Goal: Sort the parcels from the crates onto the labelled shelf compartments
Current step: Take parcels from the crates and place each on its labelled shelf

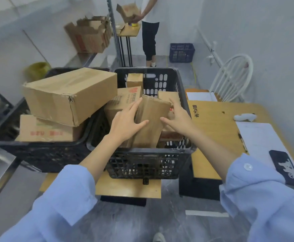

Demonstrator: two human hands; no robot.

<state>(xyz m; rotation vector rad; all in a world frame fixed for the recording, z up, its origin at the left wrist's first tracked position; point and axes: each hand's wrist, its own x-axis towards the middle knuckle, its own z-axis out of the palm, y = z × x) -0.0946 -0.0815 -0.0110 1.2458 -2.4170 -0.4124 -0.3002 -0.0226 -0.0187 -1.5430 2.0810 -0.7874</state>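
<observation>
Crates of black plastic stand side by side on low wooden stands: the left crate (43,154) and the right crate (142,165). A big cardboard box (69,95) lies tilted across the top of the left crate, resting on a flatter box (47,131) with red print.

The right crate holds several smaller parcels. A brown parcel (151,123) leans on end in its middle, and a red-printed box (125,100) sits just behind it to the left.

Both hands bracket this leaning parcel. The left hand (125,124) lies on its left edge, fingers straight and spread, the thumb across its front face. The right hand (179,119) touches its right edge, fingers stretched up behind the corner and the thumb pointing in at the face.

A dark phone (284,167) lies on the wooden table (212,123) to the right.
</observation>
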